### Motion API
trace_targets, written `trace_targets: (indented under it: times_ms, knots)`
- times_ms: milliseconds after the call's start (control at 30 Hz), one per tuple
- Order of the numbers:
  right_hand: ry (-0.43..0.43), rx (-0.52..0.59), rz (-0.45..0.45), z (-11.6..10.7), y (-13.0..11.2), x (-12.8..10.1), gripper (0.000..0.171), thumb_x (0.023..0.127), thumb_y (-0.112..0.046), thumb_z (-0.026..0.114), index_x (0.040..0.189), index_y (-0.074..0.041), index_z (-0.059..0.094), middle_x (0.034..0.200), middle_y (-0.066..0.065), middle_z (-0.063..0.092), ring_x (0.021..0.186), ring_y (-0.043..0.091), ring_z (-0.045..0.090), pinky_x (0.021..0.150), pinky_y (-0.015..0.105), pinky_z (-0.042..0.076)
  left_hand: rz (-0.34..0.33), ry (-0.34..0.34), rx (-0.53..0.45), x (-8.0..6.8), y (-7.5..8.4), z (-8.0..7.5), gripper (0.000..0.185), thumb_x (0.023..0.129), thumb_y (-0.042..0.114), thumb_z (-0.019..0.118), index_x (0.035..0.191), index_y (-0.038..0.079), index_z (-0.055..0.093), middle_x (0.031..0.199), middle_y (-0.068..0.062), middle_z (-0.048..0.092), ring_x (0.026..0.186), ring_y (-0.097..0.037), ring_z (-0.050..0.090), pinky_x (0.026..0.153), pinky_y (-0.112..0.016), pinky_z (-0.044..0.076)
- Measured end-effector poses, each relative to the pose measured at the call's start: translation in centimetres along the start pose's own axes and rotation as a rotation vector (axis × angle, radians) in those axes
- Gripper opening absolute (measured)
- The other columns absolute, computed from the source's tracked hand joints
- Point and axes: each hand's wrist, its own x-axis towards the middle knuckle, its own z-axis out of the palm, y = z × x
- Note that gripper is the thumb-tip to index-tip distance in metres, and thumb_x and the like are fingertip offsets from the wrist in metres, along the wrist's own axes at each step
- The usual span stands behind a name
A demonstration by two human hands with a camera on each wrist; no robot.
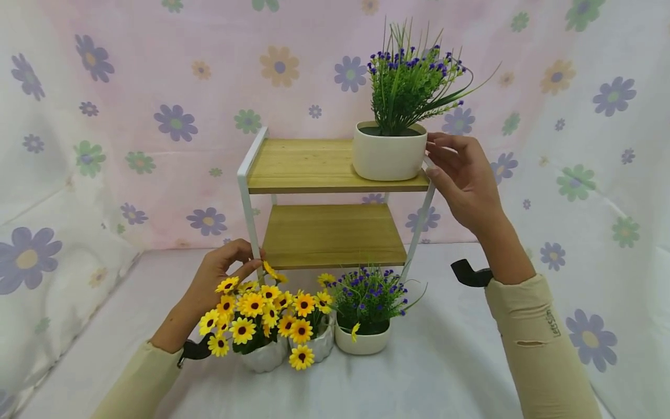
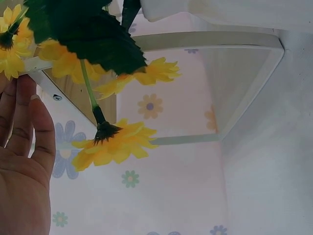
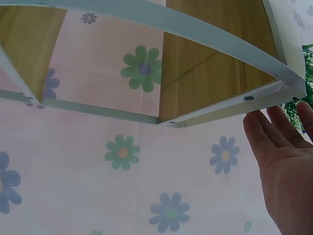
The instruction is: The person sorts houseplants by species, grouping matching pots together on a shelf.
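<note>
A two-tier rack (image 1: 303,166) has wooden boards and a white frame. On its top board, at the right end, stands a cream oval pot (image 1: 389,154) of grass and small purple flowers (image 1: 408,87). My right hand (image 1: 466,180) is at that pot's right side, fingers extended toward it and thumb by the rack's corner. In the right wrist view, the fingertips (image 3: 254,120) are right at the rack's top side rail. Low on the left, my left hand (image 1: 222,270) pinches the rack's front left leg between thumb and fingers, partly hidden behind yellow flowers (image 1: 251,304).
In front of the rack stand two white pots (image 1: 266,358) of yellow flowers and a second cream pot (image 1: 363,343) with purple flowers. The lower board (image 1: 335,233) lies behind them. A flower-printed cloth (image 1: 178,169) forms the backdrop above the white table surface (image 1: 445,361).
</note>
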Motion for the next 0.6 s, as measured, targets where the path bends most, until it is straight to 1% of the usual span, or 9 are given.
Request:
trace_targets:
  times_ms: [67, 200, 233, 333, 400, 467, 600]
  knots:
    - [-0.001, 0.026, -0.029, -0.2, 0.1, -1.0, 0.041, 0.099, 0.003, 0.062, 0.138, 0.009, 0.049, 0.153, 0.018, 0.053, 0.146, 0.036, 0.051, 0.119, 0.033, 0.042, 0.004, 0.0, -0.004, 0.0, 0.0, 0.0, 0.024, 0.097, -0.008, 0.07, 0.109, 0.013, 0.069, 0.108, -0.002, 0.077, 0.088, -0.019, 0.071, 0.098, -0.016, 0.051]
    - [0.018, 0.044, -0.079, -0.6, 0.3, -3.3, 0.041, 0.099, 0.005, 0.063, 0.137, 0.012, 0.049, 0.149, 0.022, 0.054, 0.144, 0.032, 0.054, 0.119, 0.033, 0.042, 0.009, 0.002, -0.006, 0.0, -0.1, 0.1, 0.025, 0.097, -0.009, 0.07, 0.111, 0.012, 0.069, 0.107, -0.001, 0.077, 0.089, -0.018, 0.071, 0.097, -0.017, 0.052]
    - [0.024, 0.051, -0.092, -0.7, 0.4, -3.9, 0.041, 0.099, 0.006, 0.063, 0.136, 0.013, 0.049, 0.148, 0.022, 0.055, 0.143, 0.031, 0.055, 0.119, 0.034, 0.042, 0.011, 0.003, -0.008, 0.0, -0.1, 0.1, 0.025, 0.097, -0.009, 0.07, 0.111, 0.012, 0.07, 0.106, -0.001, 0.077, 0.089, -0.016, 0.071, 0.097, -0.017, 0.052]
    - [0.039, 0.071, -0.121, -1.0, 1.0, -5.7, 0.04, 0.096, 0.012, 0.063, 0.133, 0.019, 0.048, 0.142, 0.024, 0.057, 0.138, 0.032, 0.058, 0.118, 0.035, 0.044, 0.012, 0.006, -0.012, 0.0, 0.0, 0.2, 0.026, 0.097, -0.009, 0.07, 0.112, 0.011, 0.07, 0.104, -0.001, 0.076, 0.089, -0.018, 0.071, 0.096, -0.017, 0.052]
    - [0.038, 0.072, -0.124, -1.3, 1.6, -6.9, 0.04, 0.094, 0.016, 0.061, 0.131, 0.021, 0.048, 0.138, 0.025, 0.058, 0.135, 0.033, 0.06, 0.116, 0.035, 0.046, 0.021, 0.008, -0.015, 0.0, 0.0, 0.2, 0.026, 0.096, -0.01, 0.07, 0.112, 0.011, 0.07, 0.103, -0.002, 0.076, 0.088, -0.019, 0.071, 0.095, -0.017, 0.053]
    - [0.033, 0.052, -0.112, -1.5, 2.2, -8.0, 0.04, 0.092, 0.019, 0.06, 0.13, 0.021, 0.049, 0.134, 0.024, 0.06, 0.13, 0.032, 0.062, 0.113, 0.033, 0.049, 0.03, 0.009, -0.018, 0.1, 0.1, 0.1, 0.027, 0.096, -0.011, 0.07, 0.112, 0.011, 0.07, 0.102, -0.002, 0.076, 0.088, -0.022, 0.071, 0.094, -0.017, 0.053]
    - [-0.012, 0.008, -0.082, -1.6, 3.5, -9.9, 0.038, 0.09, 0.023, 0.059, 0.128, 0.019, 0.053, 0.126, 0.022, 0.065, 0.12, 0.026, 0.067, 0.106, 0.028, 0.053, 0.035, 0.008, -0.024, 0.1, 0.1, 0.1, 0.028, 0.095, -0.011, 0.07, 0.112, 0.011, 0.07, 0.102, -0.002, 0.076, 0.088, -0.02, 0.071, 0.093, -0.017, 0.053]
